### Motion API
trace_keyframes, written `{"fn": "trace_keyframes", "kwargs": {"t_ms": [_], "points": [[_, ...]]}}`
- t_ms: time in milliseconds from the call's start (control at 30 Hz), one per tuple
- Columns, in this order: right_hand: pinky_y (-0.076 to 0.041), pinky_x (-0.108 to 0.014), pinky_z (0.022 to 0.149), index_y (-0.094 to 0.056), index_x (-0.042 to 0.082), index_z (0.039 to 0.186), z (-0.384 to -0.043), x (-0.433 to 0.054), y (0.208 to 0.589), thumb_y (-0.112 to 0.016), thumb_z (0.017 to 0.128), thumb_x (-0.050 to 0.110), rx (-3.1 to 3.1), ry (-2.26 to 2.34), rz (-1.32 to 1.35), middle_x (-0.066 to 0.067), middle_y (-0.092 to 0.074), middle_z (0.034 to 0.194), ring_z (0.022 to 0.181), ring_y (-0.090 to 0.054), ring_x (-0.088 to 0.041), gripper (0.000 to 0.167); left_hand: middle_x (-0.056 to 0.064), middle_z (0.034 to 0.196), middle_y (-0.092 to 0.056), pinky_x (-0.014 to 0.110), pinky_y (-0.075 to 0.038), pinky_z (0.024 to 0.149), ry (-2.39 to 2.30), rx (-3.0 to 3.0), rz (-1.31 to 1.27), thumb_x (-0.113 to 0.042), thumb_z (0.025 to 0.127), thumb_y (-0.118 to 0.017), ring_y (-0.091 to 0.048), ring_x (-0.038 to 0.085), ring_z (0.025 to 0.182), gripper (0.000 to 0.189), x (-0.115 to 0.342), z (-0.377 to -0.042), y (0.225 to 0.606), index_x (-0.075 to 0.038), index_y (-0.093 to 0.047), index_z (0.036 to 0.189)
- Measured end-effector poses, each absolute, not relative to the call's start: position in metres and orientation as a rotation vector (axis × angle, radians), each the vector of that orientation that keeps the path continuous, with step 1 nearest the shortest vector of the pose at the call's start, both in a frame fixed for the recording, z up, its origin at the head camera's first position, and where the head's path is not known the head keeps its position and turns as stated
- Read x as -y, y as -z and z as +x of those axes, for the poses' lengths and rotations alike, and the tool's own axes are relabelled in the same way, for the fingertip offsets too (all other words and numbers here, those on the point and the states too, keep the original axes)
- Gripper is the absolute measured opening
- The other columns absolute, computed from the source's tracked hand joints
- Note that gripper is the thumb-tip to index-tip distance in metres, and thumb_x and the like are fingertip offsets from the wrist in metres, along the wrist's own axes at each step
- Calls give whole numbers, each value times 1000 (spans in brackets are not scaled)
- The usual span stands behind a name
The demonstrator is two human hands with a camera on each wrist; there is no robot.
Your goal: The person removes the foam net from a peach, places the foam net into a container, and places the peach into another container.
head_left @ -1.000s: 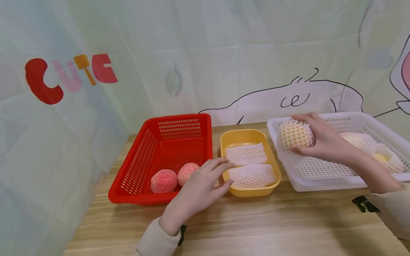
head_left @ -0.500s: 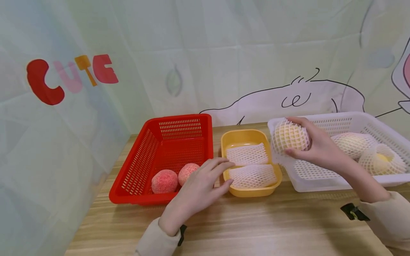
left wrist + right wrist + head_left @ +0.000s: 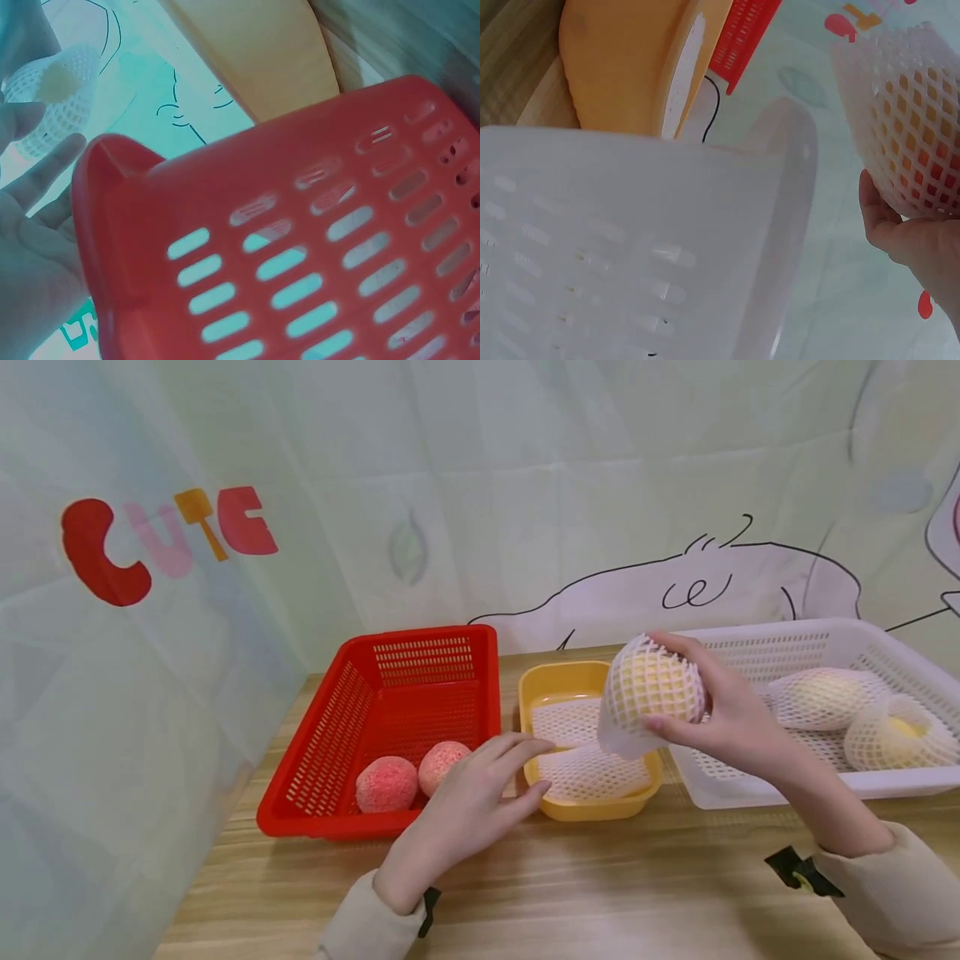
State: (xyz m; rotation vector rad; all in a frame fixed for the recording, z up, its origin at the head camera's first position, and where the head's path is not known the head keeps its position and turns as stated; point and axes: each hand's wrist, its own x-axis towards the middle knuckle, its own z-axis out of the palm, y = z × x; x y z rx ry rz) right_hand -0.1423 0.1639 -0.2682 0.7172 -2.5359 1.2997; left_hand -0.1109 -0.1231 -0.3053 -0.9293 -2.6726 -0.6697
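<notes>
A person's right hand (image 3: 723,718) holds a net-wrapped yellow ball (image 3: 652,689), thumb on the near side and a finger curled over the top. The ball sits left of that grip, raised above the right side of a yellow tray (image 3: 592,811); it is round, with no clear long axis, and its loose netting trails down and to the left. Two flat net sleeves (image 3: 592,774) lie crosswise in the tray. The left hand (image 3: 480,789), relaxed and grasping nothing, waits at the tray's left rim; whether its fingertips touch is unclear. Beyond it, two pink balls (image 3: 386,783) rest in a red basket (image 3: 420,710). A white basket (image 3: 738,794) with two more netted balls (image 3: 825,695) flanks the right.
</notes>
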Motion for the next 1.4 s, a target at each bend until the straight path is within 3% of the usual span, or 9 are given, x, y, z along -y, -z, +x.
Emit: {"fn": "trace_keyframes", "kwargs": {"t_ms": [167,367,600,800,1000,1167,1400], "points": [[-57,-25,69,-29,27,149,-140,-152,272,-74,82,14,2547,-1385,722,-14,-46,132,93,-58,-18,82,-5,122,-63,21,-54,79,738,2732,-912,-30,89,-67,-60,11,93,43,120,-111,306,-24,-56,131],[-58,-27,68,-30,23,148,-140,-138,280,-72,83,9,2471,-1530,772,-14,-44,132,92,-59,-15,79,-6,119,-63,15,-51,68,835,2735,-903,-26,89,-67,-57,9,79,44,118,-112,308,-23,-55,131],[-58,-27,72,-30,22,149,-138,-127,287,-67,87,8,2403,-1697,707,-16,-44,130,95,-59,-15,73,-4,123,-63,22,-57,75,1001,2691,-952,-23,90,-67,-63,11,89,39,117,-113,312,-19,-58,128],[-57,-26,77,-29,19,150,-136,-124,289,-58,93,11,2334,-1889,600,-17,-47,123,96,-60,-12,64,-1,112,-67,25,-58,78,1141,2610,-952,-17,89,-68,-63,9,90,26,113,-113,314,-13,-65,114],[-55,-24,79,-28,20,151,-137,-121,291,-58,94,17,2349,-1906,531,-17,-48,127,98,-60,-10,64,2,101,-71,24,-58,75,1440,2434,-852,-12,89,-67,-66,11,88,14,109,-111,316,-11,-69,103],[-55,-24,80,-29,21,150,-138,-118,293,-58,94,17,2343,-1920,521,-18,-48,129,99,-60,-11,63,3,100,-72,21,-56,73,1535,2398,-751,-12,88,-68,-67,11,87,18,104,-110,317,-12,-69,107],[-55,-24,80,-31,19,149,-140,-114,297,-57,94,16,2332,-1928,553,-16,-49,129,98,-60,-11,61,8,103,-69,21,-57,73,1575,2367,-653,-7,86,-70,-68,17,87,32,100,-111,320,-6,-64,117]]}}
